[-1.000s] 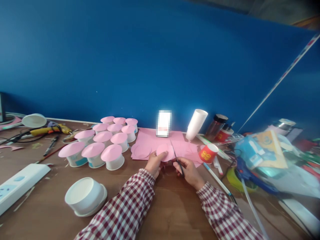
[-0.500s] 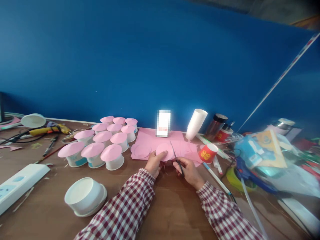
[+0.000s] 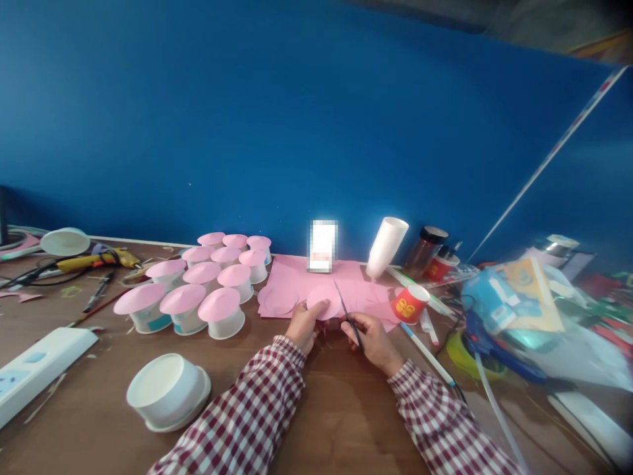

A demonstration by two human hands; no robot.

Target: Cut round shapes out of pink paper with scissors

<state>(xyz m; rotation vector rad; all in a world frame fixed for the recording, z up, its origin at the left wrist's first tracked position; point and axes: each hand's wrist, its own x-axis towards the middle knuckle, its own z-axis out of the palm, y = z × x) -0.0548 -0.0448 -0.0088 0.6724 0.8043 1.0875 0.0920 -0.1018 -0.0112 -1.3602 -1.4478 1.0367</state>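
Observation:
My left hand (image 3: 304,326) is closed on a pink paper circle (image 3: 321,301), thumb on top and fingers beneath. In my right hand (image 3: 374,338) are dark scissors (image 3: 353,322), their blades pointing up and away along the circle's right edge. Whether the blades touch the paper I cannot tell. Pink paper sheets (image 3: 297,267) lie flat behind and under the hands, with another cut pink circle (image 3: 279,300) on their left part. To the left stand several white paper tubs (image 3: 223,326), each topped by a shallow pink paper cone (image 3: 219,304).
Two white tubs (image 3: 163,389) are stacked at front left, near a power strip (image 3: 44,369) and a yellow glue gun (image 3: 93,262). Rightward are a stack of white cups (image 3: 388,244), a red paper cup (image 3: 411,303), a marker (image 3: 428,354) and a blue tool (image 3: 504,353). A blue wall (image 3: 247,132) rises behind.

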